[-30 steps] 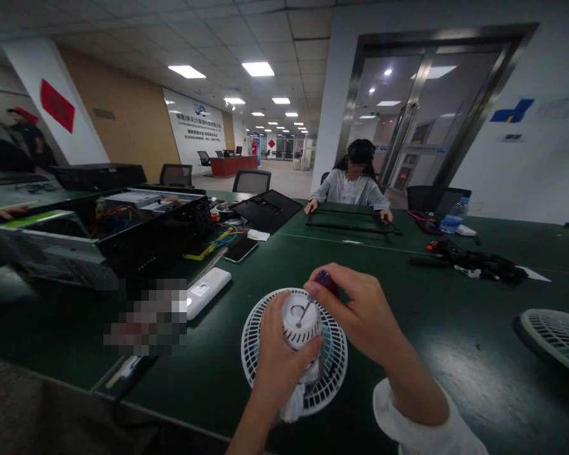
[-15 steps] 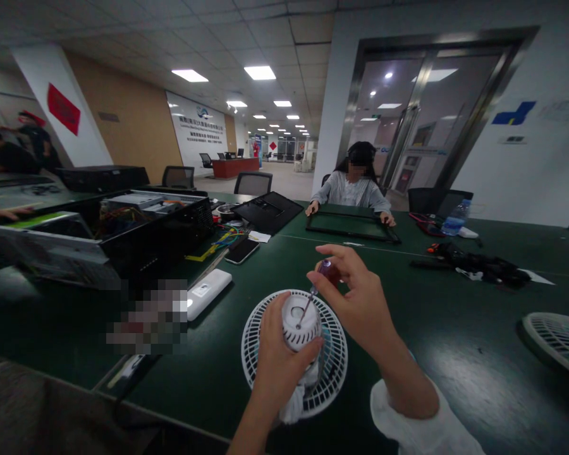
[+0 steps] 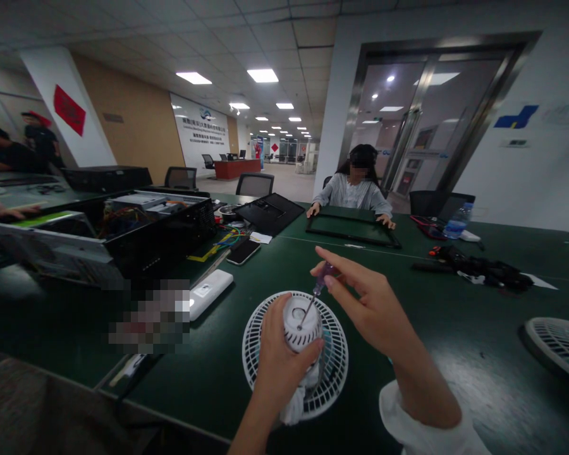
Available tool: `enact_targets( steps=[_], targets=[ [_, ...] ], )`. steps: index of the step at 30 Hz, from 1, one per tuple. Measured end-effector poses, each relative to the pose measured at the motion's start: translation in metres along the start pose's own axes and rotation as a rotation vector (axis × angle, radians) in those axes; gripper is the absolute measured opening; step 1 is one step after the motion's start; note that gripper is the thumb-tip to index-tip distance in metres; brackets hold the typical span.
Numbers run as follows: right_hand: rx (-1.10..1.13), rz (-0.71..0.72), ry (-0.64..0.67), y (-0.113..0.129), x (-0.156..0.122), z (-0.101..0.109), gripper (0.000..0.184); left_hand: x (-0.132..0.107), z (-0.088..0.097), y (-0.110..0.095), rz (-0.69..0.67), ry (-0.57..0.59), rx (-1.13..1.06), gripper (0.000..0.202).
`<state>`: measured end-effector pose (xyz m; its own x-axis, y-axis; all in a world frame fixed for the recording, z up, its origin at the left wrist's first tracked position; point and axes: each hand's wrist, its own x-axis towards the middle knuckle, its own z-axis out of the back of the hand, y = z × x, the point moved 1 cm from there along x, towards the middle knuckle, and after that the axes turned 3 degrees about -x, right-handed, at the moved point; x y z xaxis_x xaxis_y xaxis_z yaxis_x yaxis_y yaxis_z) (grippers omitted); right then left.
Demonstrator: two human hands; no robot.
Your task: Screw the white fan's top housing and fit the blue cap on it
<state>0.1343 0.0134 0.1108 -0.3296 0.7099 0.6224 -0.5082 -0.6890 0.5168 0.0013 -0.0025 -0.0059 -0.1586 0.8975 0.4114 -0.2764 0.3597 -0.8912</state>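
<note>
Purple-handled screwdriver [image 3: 325, 272] at a white fan housing [image 3: 298, 332]

Pale ceiling tiles and strip lights run over a long hall, with steel-framed glass doors [image 3: 431, 120] on the right. A dark green table [image 3: 455, 328] fills the lower view, its surface smooth and faintly glossy. Across it, a seated person [image 3: 355, 189] rests both hands on a thin black frame [image 3: 353, 229]. To the left sits an open black computer case [image 3: 156, 221], with coloured wires inside, and nearer stand a white power bank [image 3: 211, 294] and a dark phone [image 3: 243, 251]. Another round fan grille [image 3: 562, 347] lies at the right edge.

Close in, a white wire fan grille [image 3: 270, 373] lies flat on the table, its thin ribs circling a pale blue centre. Upright above it, the ribbed, slotted housing is gripped by the left hand [image 3: 282, 357], fingers pressed together around its side, with a crumpled white cloth [image 3: 291, 407] showing below. The right hand [image 3: 374, 316] hovers just above, its fingertips [image 3: 329, 265] pinching the glossy handle. Those fingers have just straightened and opened a little, tilting the handle farther out, while the thin metal shaft still reaches down to the top of the housing.
</note>
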Motion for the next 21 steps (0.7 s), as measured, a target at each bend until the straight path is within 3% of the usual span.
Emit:
enact_targets(
  steps=[7,12,17,21],
  targets=[
    [-0.138,0.040,-0.090,0.0038,0.0031,-0.0019,0.022,-0.0004,-0.0007,0.0014,-0.005,-0.011,-0.012,0.065],
    [-0.099,0.101,-0.117,0.0073,0.0021,-0.0022,0.029,-0.0003,-0.0010,-0.0001,0.003,0.007,-0.020,0.065],
    [-0.153,0.101,-0.181,0.0073,0.0007,-0.0034,0.016,0.0006,0.0005,-0.0013,0.010,0.002,-0.009,0.065],
    [-0.132,0.136,-0.127,0.0071,-0.0003,-0.0028,0.029,0.0011,0.0023,-0.0025,0.050,0.047,-0.006,0.066]
  ],
)
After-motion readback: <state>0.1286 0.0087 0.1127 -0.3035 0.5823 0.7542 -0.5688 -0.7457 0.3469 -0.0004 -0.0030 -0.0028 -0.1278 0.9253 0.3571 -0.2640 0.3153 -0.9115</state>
